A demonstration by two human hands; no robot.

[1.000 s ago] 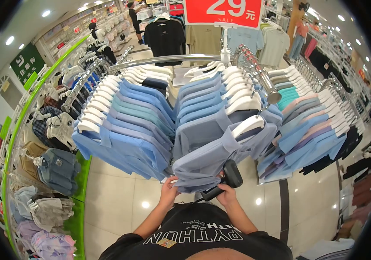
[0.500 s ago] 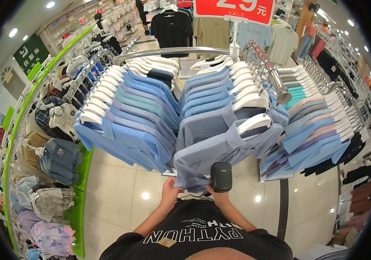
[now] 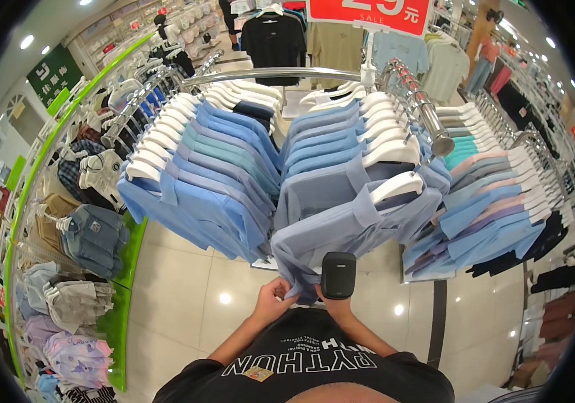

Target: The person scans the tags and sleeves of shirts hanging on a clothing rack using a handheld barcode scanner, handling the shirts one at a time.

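A grey-blue shirt point(image 3: 327, 232) hangs on a white hanger point(image 3: 398, 188) at the front of the right-hand row, and its lower part is drawn toward me. My left hand point(image 3: 274, 295) is closed, pinching the edge of that shirt's hanging cloth between thumb and fingers. Close by on the right, my right hand point(image 3: 333, 303) is at the same stretch of cloth. A black rounded box-shaped device point(image 3: 338, 275) covers most of its fingers, so its grip is hidden. Whether this device is held or strapped on, I cannot tell.
A chrome rail point(image 3: 274, 75) carries rows of blue shirts point(image 3: 200, 208) on white hangers. A red sale sign point(image 3: 368, 15) stands above. More clothes hang on a rack point(image 3: 502, 195) at right and a green-edged display point(image 3: 126, 289) at left. Pale floor tiles point(image 3: 186, 309) lie below.
My left hand has shifted slightly right and down along the shirt's cloth, drawing it into a narrower fold. The black device has moved a little to the left and sits more upright.
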